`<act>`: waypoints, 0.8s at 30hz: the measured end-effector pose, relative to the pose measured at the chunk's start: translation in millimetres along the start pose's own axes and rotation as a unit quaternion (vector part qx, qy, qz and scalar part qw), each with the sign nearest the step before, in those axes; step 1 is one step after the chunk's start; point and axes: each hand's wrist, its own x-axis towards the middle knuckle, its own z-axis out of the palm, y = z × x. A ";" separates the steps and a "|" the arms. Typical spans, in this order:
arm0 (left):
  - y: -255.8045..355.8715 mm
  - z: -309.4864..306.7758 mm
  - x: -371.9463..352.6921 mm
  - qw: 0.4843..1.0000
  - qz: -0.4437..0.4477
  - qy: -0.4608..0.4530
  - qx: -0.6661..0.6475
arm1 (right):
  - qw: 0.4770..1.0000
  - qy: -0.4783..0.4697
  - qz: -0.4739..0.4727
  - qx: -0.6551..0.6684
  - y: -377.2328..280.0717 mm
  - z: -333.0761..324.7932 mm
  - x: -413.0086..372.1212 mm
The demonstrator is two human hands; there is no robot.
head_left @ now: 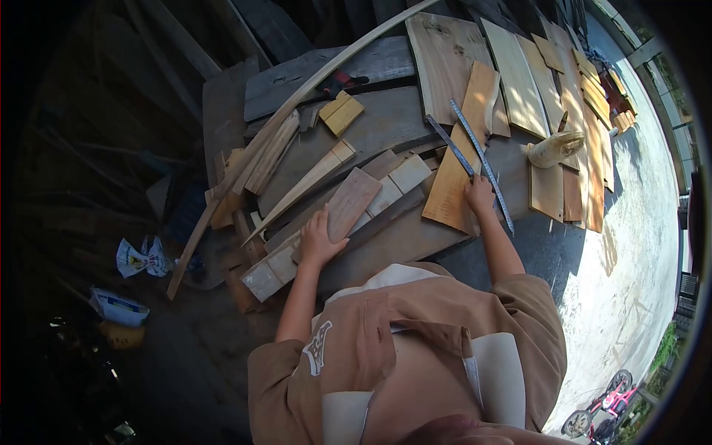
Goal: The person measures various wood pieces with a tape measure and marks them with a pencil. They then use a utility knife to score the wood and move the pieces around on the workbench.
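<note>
My left hand [319,237] is closed around the near end of a short reddish-brown wooden board [354,200]. This board lies tilted across a longer strip of pale wood blocks [280,265] on the workbench. My right hand [479,194] has its fingers closed at the near end of a dark metal ruler [449,144], which slants over an orange-brown plank [454,185]. A second, lighter ruler with markings [483,159] lies just right of that hand, crossing the plank's right side.
A long thin curved strip [297,96] arches over the bench's left side. Farther back are a yellowish block [342,113] and a red-and-black tool [345,81]. Several planks [515,78] and a pale wooden mallet-like piece [555,148] lie to the right. Plastic bags [143,258] are at left.
</note>
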 end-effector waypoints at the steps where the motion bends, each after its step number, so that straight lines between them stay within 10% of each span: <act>1: -1.6 3.5 -0.1 1.000 0.002 -0.001 0.031 | 1.000 -0.001 0.004 -0.001 0.3 1.5 0.0; 11: 12.2 -31.3 -7.3 0.979 -0.131 -0.119 0.101 | 0.999 -0.010 0.039 -0.025 4.6 -1.5 4.7; 24: -58.6 -72.6 39.7 0.986 -0.137 0.091 0.019 | 0.999 0.029 0.026 -0.013 5.4 8.2 -4.1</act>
